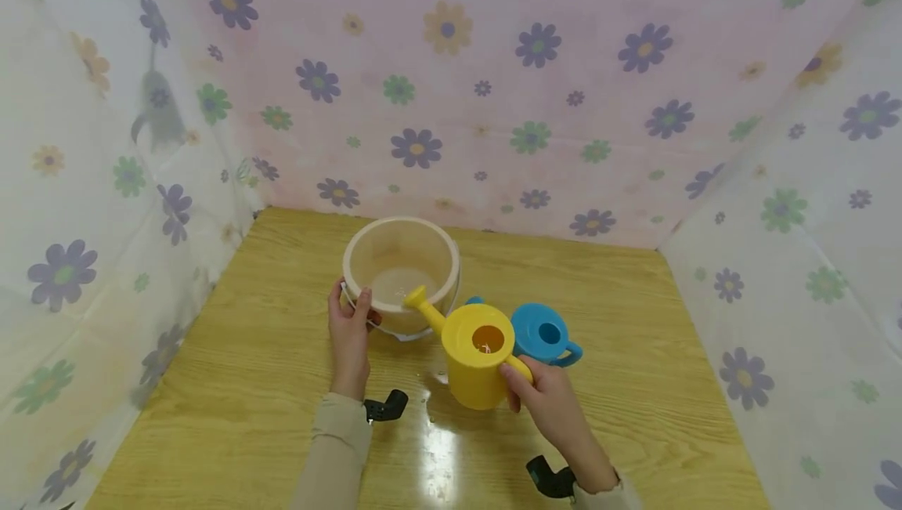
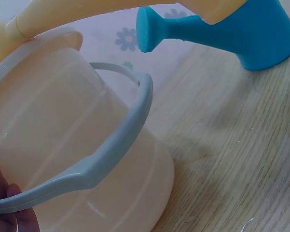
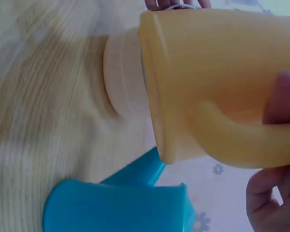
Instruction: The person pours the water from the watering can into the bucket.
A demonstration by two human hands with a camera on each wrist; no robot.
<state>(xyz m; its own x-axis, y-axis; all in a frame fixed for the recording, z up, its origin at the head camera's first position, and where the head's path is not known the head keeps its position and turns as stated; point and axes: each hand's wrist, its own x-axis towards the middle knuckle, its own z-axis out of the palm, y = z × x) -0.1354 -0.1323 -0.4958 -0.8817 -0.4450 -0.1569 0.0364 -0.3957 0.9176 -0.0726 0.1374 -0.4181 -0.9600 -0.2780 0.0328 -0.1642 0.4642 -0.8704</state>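
A yellow watering can [image 1: 474, 373] is held up by its handle in my right hand [image 1: 553, 404], its spout reaching over the near rim of a cream bucket [image 1: 402, 322]. Some water glints inside the can's round opening. My left hand [image 1: 350, 341] grips the bucket's left front side, where its pale bail handle [image 2: 120, 145] hangs down. Fingertips [image 2: 24, 217] show around that handle in the left wrist view. Just behind the yellow can, a blue watering can [image 1: 539, 334] stands on the table, its spout toward the bucket and partly hidden.
The wooden table [image 1: 282, 408] carries a few water drops near its middle. Flower-patterned sheets [image 1: 451, 103] enclose the back and both sides. Black wrist mounts [image 1: 386, 406] sit at both sleeves.
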